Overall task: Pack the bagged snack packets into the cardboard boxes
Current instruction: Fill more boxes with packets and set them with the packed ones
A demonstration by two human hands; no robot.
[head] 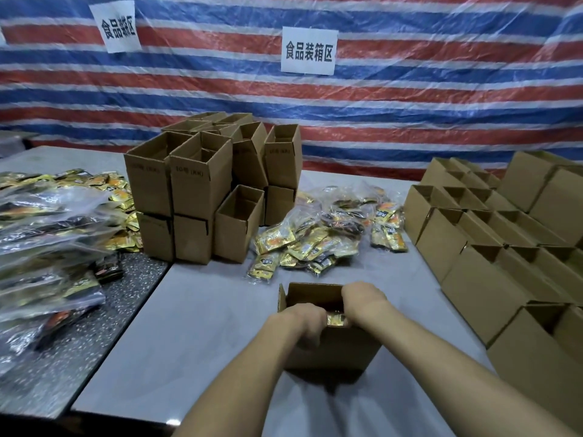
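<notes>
At the near centre of the pale grey table [195,326] stands a small open brown cardboard box [334,351], upright, with both hands at its mouth.

- The left hand [304,321] has its fingers curled over the near rim of the box, gripping the front wall.
- The right hand [362,298] reaches down into the opening. Its fingers are hidden inside, so whether it holds anything cannot be told.
- A gold foil snack packet [336,320] shows inside the box, between the two hands.
- A loose heap of clear-bagged gold and orange snack packets [321,241] lies on the table just beyond the box.
- A stack of empty brown cartons [202,190], two tiers high, stands behind and to the left.
- Rows of open brown cartons [492,247] line the right side of the table.
- Piles of clear plastic bags of packets [47,234] rest on a dark speckled table [104,316] at the left.
- A red, white and blue striped tarpaulin [410,99] forms the backdrop and carries white paper signs [309,50] (printed in Chinese characters).
</notes>
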